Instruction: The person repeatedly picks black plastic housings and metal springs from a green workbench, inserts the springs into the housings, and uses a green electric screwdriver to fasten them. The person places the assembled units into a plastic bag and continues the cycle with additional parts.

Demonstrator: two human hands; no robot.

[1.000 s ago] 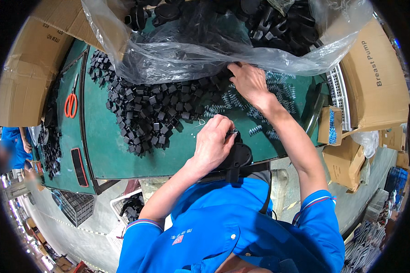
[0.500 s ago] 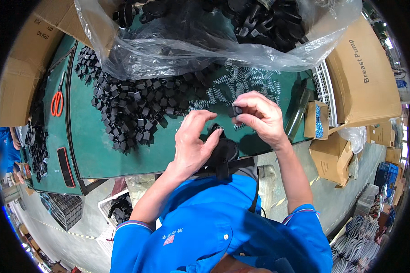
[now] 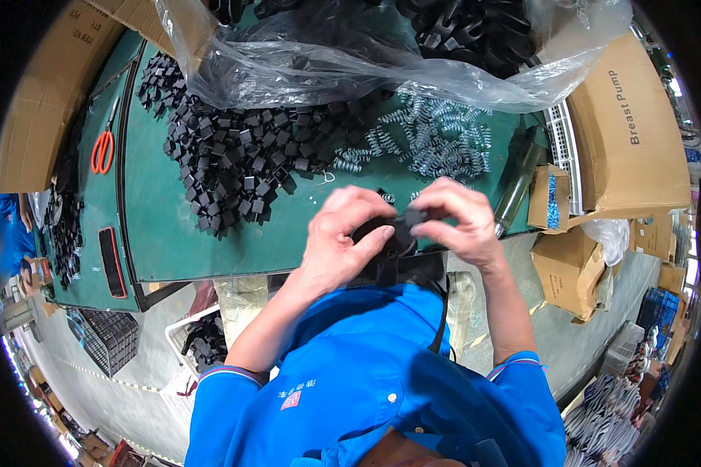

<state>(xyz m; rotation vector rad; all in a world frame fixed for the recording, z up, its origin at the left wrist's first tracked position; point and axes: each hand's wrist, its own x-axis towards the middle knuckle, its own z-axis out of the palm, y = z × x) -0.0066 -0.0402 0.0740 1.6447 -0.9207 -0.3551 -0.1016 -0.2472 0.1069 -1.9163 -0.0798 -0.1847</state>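
Note:
At the table's near edge my left hand [image 3: 344, 237] is closed round a black rounded plastic part [image 3: 399, 243], partly hidden by the fingers. My right hand [image 3: 461, 226] pinches a small black block-shaped cap [image 3: 417, 218] against or just beside that part; blur hides whether they touch. Just beyond the hands lie a loose metal spring [image 3: 387, 198] and a pile of springs [image 3: 444, 140]. A large heap of small black caps [image 3: 241, 148] spreads over the green table [image 3: 202, 261] to the left.
A clear plastic bag [image 3: 304, 78] with black parts stretches across the back. Orange-handled scissors [image 3: 103, 148] and a phone [image 3: 112, 262] lie at left. A clear tube [image 3: 516, 193], a small box of blue pieces [image 3: 551, 201] and a large carton [image 3: 631, 132] stand at right.
My right hand has brought the small cap down to the black part. My left fingers have closed in on that part. The whole view has shifted slightly.

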